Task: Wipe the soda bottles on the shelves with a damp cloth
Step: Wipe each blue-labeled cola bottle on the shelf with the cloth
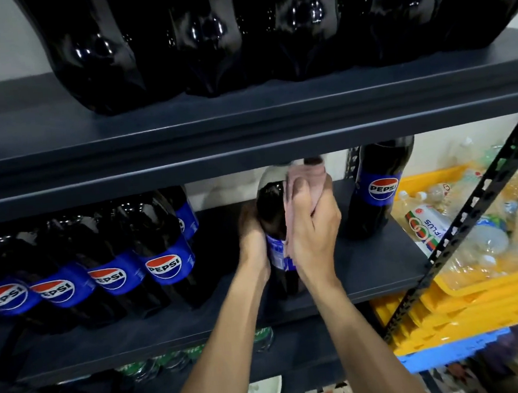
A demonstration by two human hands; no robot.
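A large dark Pepsi bottle (272,214) stands upright on the middle shelf (379,267). My left hand (252,237) grips its left side at label height. My right hand (311,223) holds a pink cloth (309,179) wrapped over the bottle's shoulder and right side. The bottle's cap is hidden behind the upper shelf's edge. A row of several Pepsi bottles (162,251) stands to the left, and one more Pepsi bottle (376,192) stands to the right.
The upper shelf (245,125) carries several big dark bottles (206,38). Yellow crates (479,296) with clear plastic bottles sit beyond the black perforated shelf post (460,225) on the right. Green cans (159,361) show on the lower shelf.
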